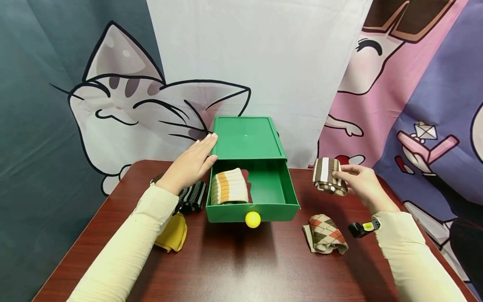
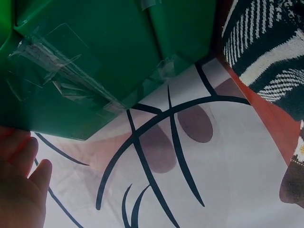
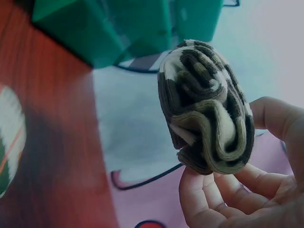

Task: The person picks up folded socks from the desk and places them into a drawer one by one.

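Observation:
A green box (image 1: pixel 247 138) stands at the back of the table with its drawer (image 1: pixel 271 212) pulled out. In the drawer's left side lie a rolled cream sock with orange stripes (image 1: pixel 231 186) and something dark red (image 1: pixel 247 180) beside it. My left hand (image 1: pixel 190 165) rests with straight fingers at the box's upper left edge. To the right of the drawer, my right hand (image 1: pixel 356 182) pinches a rolled brown and white striped sock (image 1: pixel 327 175) above the table. The right wrist view shows the folded layers at the end of this rolled sock (image 3: pixel 209 109).
An argyle folded sock (image 1: pixel 325 235) lies right of the drawer, below the right hand. Left of the drawer are a black and white patterned sock (image 1: pixel 193 196) and a yellow one (image 1: pixel 173 233), partly behind the left arm. A yellow ball knob (image 1: pixel 253 219) juts from the drawer front.

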Motion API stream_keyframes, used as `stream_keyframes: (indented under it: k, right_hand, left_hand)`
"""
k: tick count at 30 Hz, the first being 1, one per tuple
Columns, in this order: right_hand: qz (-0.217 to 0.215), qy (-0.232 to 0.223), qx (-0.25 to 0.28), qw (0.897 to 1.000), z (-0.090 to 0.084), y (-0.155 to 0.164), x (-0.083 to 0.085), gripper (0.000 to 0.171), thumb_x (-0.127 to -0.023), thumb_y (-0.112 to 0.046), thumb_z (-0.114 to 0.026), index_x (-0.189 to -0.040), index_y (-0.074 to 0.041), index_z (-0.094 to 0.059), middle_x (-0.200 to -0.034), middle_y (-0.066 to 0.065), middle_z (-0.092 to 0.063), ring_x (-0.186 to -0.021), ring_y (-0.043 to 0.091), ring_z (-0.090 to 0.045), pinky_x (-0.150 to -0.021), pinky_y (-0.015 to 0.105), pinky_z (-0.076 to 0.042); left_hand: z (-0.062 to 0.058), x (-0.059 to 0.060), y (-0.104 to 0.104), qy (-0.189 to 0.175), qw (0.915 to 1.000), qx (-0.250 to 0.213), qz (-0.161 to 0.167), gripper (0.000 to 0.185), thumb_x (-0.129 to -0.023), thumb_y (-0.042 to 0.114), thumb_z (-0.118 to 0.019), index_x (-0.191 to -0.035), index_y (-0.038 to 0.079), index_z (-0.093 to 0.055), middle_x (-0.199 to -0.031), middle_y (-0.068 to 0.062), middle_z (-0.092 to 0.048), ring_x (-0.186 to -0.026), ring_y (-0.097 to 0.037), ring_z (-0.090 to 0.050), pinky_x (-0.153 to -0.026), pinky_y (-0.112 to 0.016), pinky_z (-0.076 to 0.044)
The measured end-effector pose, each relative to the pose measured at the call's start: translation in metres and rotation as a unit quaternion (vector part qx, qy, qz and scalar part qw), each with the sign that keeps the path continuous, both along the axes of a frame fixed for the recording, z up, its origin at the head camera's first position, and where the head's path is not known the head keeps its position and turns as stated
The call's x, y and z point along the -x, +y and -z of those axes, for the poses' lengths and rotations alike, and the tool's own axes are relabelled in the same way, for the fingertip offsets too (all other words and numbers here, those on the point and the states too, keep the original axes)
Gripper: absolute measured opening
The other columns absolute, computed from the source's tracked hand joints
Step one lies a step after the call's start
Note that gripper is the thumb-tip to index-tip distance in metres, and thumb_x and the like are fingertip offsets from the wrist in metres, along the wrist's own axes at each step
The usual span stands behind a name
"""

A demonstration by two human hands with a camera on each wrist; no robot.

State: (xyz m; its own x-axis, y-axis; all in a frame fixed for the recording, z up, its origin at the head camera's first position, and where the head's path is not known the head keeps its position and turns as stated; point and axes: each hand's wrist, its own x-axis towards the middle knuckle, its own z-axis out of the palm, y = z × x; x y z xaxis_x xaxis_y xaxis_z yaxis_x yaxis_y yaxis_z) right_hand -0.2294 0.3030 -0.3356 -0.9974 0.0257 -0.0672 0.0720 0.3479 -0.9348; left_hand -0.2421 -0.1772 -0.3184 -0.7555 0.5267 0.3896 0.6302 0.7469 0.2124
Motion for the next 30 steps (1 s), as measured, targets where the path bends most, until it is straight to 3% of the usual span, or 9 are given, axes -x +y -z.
stream_keyframes:
  k: [7,11,16,23,27,30]
  right_hand:
    - [0.002,0.059,0.038,0.998,-0.024,-0.012,-0.013,0.019,-0.094,-0.021,-0.075,-0.110,-0.015,-0.066,-0.087,-0.013,-0.072,-0.078,0.002,-0.069,-0.065,0.020,-0.058]
    - [0.000,0.102,0.069,0.992,-0.035,-0.023,-0.021,0.012,-0.092,-0.019,-0.077,-0.102,-0.021,-0.071,-0.089,-0.008,-0.074,-0.076,0.002,-0.069,-0.063,0.018,-0.057]
    - [-0.008,0.133,0.095,0.986,-0.052,-0.040,-0.030,0.010,-0.091,-0.017,-0.076,-0.100,-0.021,-0.074,-0.090,-0.007,-0.075,-0.073,0.002,-0.070,-0.059,0.018,-0.056]
    - [-0.061,0.147,0.181,0.971,-0.076,-0.068,-0.044,0.014,-0.094,-0.003,-0.071,-0.101,-0.015,-0.075,-0.090,-0.002,-0.075,-0.073,0.008,-0.072,-0.059,0.021,-0.059]
    - [-0.080,0.156,0.170,0.970,-0.085,-0.085,-0.052,0.014,-0.093,-0.004,-0.070,-0.102,-0.015,-0.075,-0.090,0.000,-0.074,-0.073,0.009,-0.071,-0.059,0.021,-0.058]
    - [-0.082,0.158,0.134,0.975,-0.088,-0.097,-0.057,0.014,-0.092,-0.007,-0.072,-0.102,-0.016,-0.074,-0.090,-0.001,-0.073,-0.074,0.008,-0.071,-0.061,0.021,-0.058]
  left_hand:
    - [0.000,0.000,0.000,-0.002,1.0000,0.001,0.000,0.060,-0.110,0.028,-0.044,-0.159,-0.002,-0.025,-0.165,-0.016,-0.026,-0.154,-0.028,-0.019,-0.126,-0.044,-0.014]
    - [-0.001,0.001,0.000,-0.003,1.0000,0.004,0.000,0.061,-0.110,0.028,-0.043,-0.159,-0.002,-0.024,-0.165,-0.016,-0.025,-0.154,-0.028,-0.018,-0.126,-0.044,-0.013]
    - [-0.002,0.000,0.000,-0.008,0.9999,0.011,-0.002,0.061,-0.110,0.030,-0.043,-0.159,-0.002,-0.024,-0.165,-0.016,-0.024,-0.154,-0.028,-0.018,-0.126,-0.044,-0.013]
    - [-0.004,0.000,0.000,-0.008,0.9999,0.011,-0.003,0.061,-0.110,0.030,-0.042,-0.159,-0.003,-0.024,-0.165,-0.017,-0.025,-0.154,-0.030,-0.020,-0.126,-0.044,-0.012]
    - [-0.004,-0.001,0.001,-0.007,0.9999,0.010,-0.003,0.061,-0.110,0.030,-0.042,-0.158,-0.003,-0.024,-0.165,-0.017,-0.025,-0.154,-0.029,-0.019,-0.126,-0.045,-0.013]
    - [-0.003,-0.002,0.000,-0.010,0.9999,0.008,-0.002,0.061,-0.110,0.030,-0.042,-0.159,-0.003,-0.024,-0.165,-0.017,-0.025,-0.154,-0.028,-0.018,-0.126,-0.044,-0.012]
